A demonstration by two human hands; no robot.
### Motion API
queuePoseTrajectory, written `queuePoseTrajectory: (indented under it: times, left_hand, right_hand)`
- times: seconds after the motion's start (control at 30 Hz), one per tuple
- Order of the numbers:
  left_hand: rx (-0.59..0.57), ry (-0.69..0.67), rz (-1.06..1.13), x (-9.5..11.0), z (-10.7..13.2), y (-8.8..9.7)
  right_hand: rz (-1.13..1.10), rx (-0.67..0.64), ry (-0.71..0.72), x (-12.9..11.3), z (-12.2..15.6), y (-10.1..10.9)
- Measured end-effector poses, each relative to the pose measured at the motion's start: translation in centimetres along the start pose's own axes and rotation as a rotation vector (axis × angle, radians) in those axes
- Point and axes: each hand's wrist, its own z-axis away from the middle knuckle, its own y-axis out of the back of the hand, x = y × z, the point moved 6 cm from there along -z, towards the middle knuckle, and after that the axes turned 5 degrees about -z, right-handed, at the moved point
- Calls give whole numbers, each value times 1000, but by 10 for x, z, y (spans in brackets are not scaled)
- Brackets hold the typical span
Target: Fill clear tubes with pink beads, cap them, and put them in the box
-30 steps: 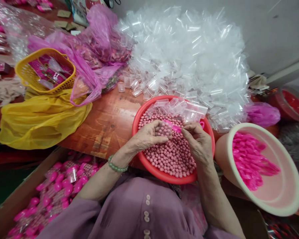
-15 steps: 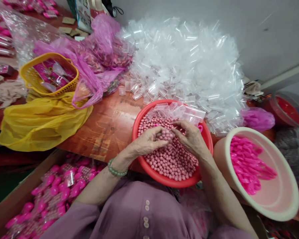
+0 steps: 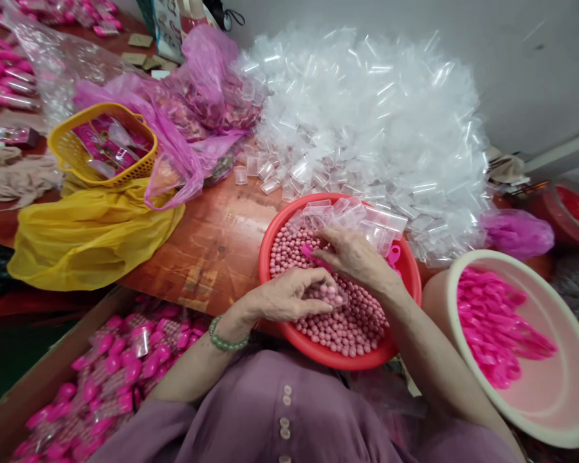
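My left hand (image 3: 289, 294) is closed around a short clear plastic tube (image 3: 330, 294) packed with pink beads, held low over the red basin (image 3: 266, 251). My right hand (image 3: 352, 257) reaches across the basin, its thumb and fingertips at a bright pink plastic piece (image 3: 312, 253) that lies over the beads; it appears pinched there. Loose round pink beads (image 3: 350, 341) fill the basin. Empty clear tubes (image 3: 381, 225) rest along its far side, with another pink plastic piece (image 3: 394, 255) beside them.
A large heap of clear tubes (image 3: 367, 116) lies behind the basin. On the right, a cream tub (image 3: 572, 360) holds pink plastic pieces (image 3: 492, 321). Left are a yellow basket (image 3: 103, 145), a yellow bag (image 3: 96, 238) and a pink bag (image 3: 207, 77). Bead-filled pink items (image 3: 110, 363) fill a box below.
My right hand has left the bead-filled tube and moved left and away to the pink piece. My left hand has drawn the tube slightly nearer my body.
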Motion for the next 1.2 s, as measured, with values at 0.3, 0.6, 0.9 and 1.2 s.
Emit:
queuePoseTrajectory:
  times: [0.3,0.6,0.9,1.2]
  left_hand:
    - [198,73,380,-7,-4,7]
    - [221,56,378,-8,-7,11]
    - [236,57,331,-9,-8,12]
    - [271,42,351,-10,-8,14]
  right_hand:
    - [-149,-31,42,2,-12,-16]
    - [-1007,534,-182,37,48,17]
    - [-1077,656,-293,41,78,14]
    - [-1173,585,-367,42,83,0]
